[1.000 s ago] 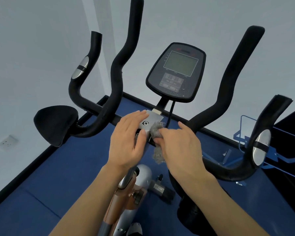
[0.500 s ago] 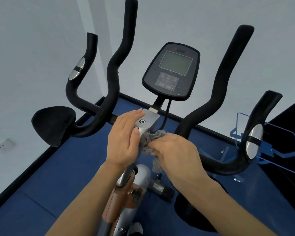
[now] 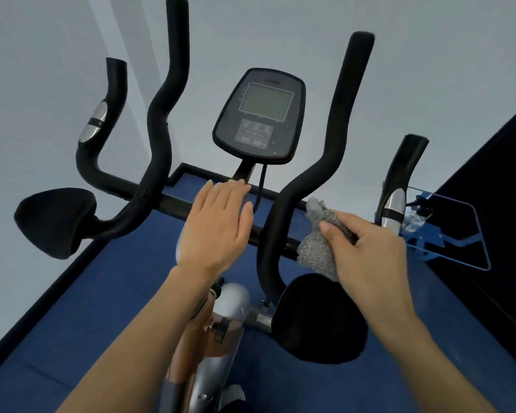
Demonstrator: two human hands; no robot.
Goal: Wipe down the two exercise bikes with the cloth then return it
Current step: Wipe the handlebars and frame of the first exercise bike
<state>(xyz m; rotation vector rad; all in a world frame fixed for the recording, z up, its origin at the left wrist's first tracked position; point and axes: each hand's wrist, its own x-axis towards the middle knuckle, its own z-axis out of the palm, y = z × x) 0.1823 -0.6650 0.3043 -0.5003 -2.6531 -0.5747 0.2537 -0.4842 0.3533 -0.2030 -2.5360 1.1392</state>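
Observation:
An exercise bike stands right in front of me, with black handlebars [image 3: 161, 120] and a dark console [image 3: 259, 117] on a stem at the centre. My left hand [image 3: 218, 225] lies flat with fingers apart on the crossbar below the console, hiding the metal bracket there. My right hand [image 3: 367, 251] grips a crumpled grey cloth [image 3: 318, 248] against the crossbar, just right of the inner right handlebar [image 3: 325, 174]. A second bike is not in view.
Black elbow pads stick out at the left [image 3: 54, 222] and lower right [image 3: 319, 320]. The bike's silver and brown frame [image 3: 218, 338] runs down between my arms. A blue floor mat [image 3: 102, 293] lies below, white walls behind, a blue wire rack [image 3: 447, 234] at right.
My right hand has carried the cloth from the centre bracket to the right along the crossbar. My left hand has flattened over the bracket. The view has tilted down a little.

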